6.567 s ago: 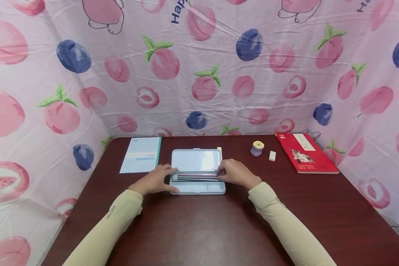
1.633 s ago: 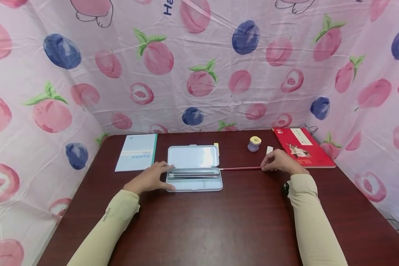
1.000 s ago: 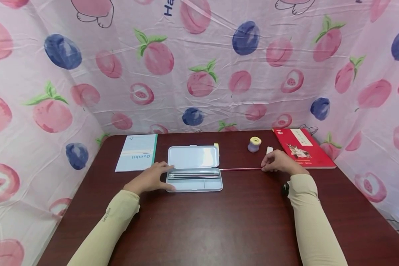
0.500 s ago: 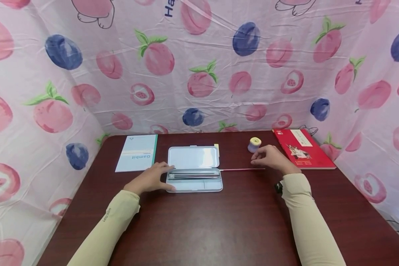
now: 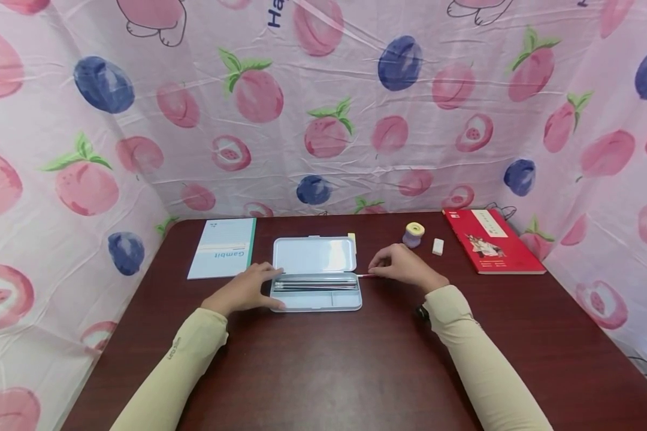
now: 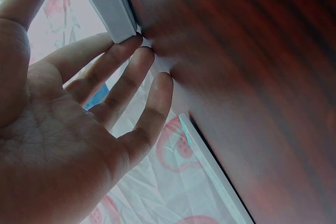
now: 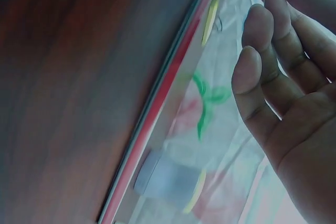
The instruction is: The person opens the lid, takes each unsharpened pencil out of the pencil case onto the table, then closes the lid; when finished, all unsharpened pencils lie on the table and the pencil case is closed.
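Note:
A pale blue pencil case (image 5: 318, 304) lies with its lid (image 5: 315, 254) raised in the head view, several pencils (image 5: 315, 285) in its long compartment. My left hand (image 5: 242, 290) spans its left end, thumb at the near corner. In the left wrist view the left hand's fingers are extended, fingertips at the case (image 6: 107, 9). A red pencil (image 5: 365, 276) lies on the table from the case's right edge. My right hand (image 5: 404, 266) is over it, hiding its far end. Nothing shows between the right hand's loosely bent fingers in the right wrist view.
A notebook (image 5: 221, 245) lies left of the case. To the right are a purple-and-yellow spool-shaped thing (image 5: 413, 234), a white eraser (image 5: 438, 246) and a red book (image 5: 493, 242). Something yellow (image 5: 353, 241) shows beside the lid. A fruit-printed curtain (image 5: 313, 131) surrounds the table.
The red pencil was set down right of the case. My right hand let go of its end and moved left along it to near the case. My left hand stayed put.

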The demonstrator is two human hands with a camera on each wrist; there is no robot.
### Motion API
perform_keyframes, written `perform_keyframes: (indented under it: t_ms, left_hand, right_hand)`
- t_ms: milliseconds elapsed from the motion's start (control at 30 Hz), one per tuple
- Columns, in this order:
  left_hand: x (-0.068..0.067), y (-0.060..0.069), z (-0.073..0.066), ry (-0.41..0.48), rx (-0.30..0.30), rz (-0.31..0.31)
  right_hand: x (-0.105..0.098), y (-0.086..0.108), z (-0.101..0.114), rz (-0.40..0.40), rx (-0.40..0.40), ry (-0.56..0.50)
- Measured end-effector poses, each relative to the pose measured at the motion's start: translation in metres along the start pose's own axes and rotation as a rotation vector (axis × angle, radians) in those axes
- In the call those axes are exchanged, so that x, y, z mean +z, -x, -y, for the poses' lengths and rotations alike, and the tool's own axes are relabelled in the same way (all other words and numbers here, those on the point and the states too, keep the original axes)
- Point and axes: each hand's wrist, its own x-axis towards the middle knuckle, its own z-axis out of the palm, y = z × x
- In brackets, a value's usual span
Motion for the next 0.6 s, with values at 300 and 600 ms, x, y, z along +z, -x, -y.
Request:
perform_keyframes:
  t_ms: [300,600]
  left_hand:
    - [0.000,0.000,-0.001,0.001,-0.003,0.001]
    - [0.000,0.001,-0.001,-0.003,0.016,-0.005]
  right_hand:
    - [0.016,-0.004,0.018,0.043,-0.001,0.054]
    - [0.023,-0.005,0.024,0.025,-0.029,0.103]
